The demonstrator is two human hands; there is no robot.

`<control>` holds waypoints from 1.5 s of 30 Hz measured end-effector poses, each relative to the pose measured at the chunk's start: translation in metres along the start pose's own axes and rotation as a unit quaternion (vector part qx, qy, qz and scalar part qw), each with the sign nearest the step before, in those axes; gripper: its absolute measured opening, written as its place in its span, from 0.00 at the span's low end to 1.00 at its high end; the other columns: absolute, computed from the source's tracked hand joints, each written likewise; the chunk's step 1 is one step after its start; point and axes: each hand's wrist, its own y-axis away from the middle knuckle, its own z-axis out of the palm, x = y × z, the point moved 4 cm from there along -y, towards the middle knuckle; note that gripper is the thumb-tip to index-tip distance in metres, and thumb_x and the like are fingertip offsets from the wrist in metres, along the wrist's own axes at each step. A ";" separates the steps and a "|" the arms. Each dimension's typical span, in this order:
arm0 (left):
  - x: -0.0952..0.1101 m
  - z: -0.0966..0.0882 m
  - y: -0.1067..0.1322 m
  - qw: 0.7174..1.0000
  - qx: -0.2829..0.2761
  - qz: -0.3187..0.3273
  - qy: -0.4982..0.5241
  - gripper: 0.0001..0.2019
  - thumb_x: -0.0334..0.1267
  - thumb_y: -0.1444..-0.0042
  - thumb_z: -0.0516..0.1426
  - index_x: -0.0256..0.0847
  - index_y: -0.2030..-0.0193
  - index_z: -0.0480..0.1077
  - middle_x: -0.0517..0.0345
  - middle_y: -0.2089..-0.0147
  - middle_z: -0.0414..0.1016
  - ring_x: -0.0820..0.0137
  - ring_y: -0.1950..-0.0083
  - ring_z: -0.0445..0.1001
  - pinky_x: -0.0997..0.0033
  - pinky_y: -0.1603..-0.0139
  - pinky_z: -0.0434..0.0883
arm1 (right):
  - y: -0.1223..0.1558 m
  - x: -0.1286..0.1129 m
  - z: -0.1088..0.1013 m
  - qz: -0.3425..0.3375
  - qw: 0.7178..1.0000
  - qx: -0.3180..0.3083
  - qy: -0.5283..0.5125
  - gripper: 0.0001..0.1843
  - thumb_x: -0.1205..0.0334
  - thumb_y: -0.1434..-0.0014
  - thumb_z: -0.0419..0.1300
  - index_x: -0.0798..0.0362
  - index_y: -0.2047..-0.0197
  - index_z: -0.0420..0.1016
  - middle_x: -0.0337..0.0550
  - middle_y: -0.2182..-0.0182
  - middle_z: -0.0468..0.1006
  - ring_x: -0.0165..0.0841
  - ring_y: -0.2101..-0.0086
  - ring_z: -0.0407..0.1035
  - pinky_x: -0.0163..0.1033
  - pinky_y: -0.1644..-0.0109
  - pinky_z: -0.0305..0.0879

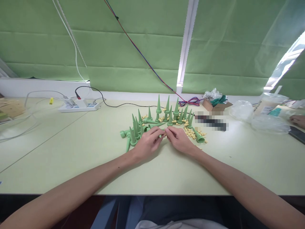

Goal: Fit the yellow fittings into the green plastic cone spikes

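My left hand and my right hand meet at the middle of the pale green table, fingers curled. The left hand's fingers wrap a green cone spike lying between the hands. The right hand pinches a small yellow piece against that spike's end. Behind the hands stand several upright green cone spikes, with more lying on their sides to the left and one lying at the right. Small yellow pieces are scattered among them.
A white power strip with cables lies at the back left. A small cardboard box, clear plastic bags and a drink cup sit at the back right. Another person's hand rests at the far right by a dark phone.
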 end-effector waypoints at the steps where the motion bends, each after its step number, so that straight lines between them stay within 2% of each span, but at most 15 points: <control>1: 0.000 0.000 0.000 1.000 -0.001 0.000 -0.002 0.07 0.27 0.35 0.52 0.40 0.55 0.69 0.53 0.61 0.73 0.71 0.64 0.71 0.74 0.68 0.71 | 0.000 0.000 0.000 0.001 1.000 0.000 -0.001 0.20 0.56 0.29 0.47 0.50 0.74 0.55 0.35 0.79 0.62 0.30 0.76 0.56 0.36 0.69 0.52; 21: 0.003 0.001 0.003 0.999 -0.008 0.016 -0.034 0.07 0.28 0.34 0.51 0.40 0.55 0.68 0.52 0.61 0.72 0.71 0.65 0.72 0.74 0.67 0.71 | 0.000 0.003 0.001 0.002 1.000 0.007 -0.004 0.20 0.56 0.29 0.48 0.51 0.74 0.57 0.35 0.79 0.63 0.29 0.77 0.57 0.36 0.70 0.52; 29: 0.002 0.000 0.003 1.000 0.002 -0.001 -0.024 0.08 0.28 0.34 0.50 0.41 0.54 0.69 0.52 0.61 0.73 0.70 0.63 0.73 0.73 0.66 0.72 | 0.000 -0.001 0.001 0.007 1.000 0.004 -0.008 0.21 0.54 0.29 0.46 0.50 0.74 0.57 0.35 0.79 0.63 0.30 0.77 0.57 0.37 0.69 0.52; 39: 0.002 -0.002 0.000 1.000 0.020 -0.013 -0.006 0.08 0.27 0.34 0.51 0.40 0.56 0.70 0.53 0.62 0.73 0.72 0.66 0.71 0.74 0.70 0.71 | 0.001 -0.003 0.002 0.001 0.999 -0.018 -0.037 0.20 0.55 0.28 0.45 0.50 0.73 0.56 0.35 0.79 0.65 0.30 0.77 0.58 0.37 0.69 0.54; 45: -0.002 0.000 -0.001 1.000 0.013 -0.020 -0.010 0.05 0.29 0.34 0.53 0.40 0.59 0.70 0.54 0.63 0.74 0.72 0.66 0.71 0.74 0.70 0.71 | 0.001 0.003 0.003 0.010 1.000 -0.009 -0.011 0.19 0.56 0.28 0.45 0.50 0.73 0.56 0.35 0.78 0.65 0.31 0.76 0.59 0.37 0.68 0.53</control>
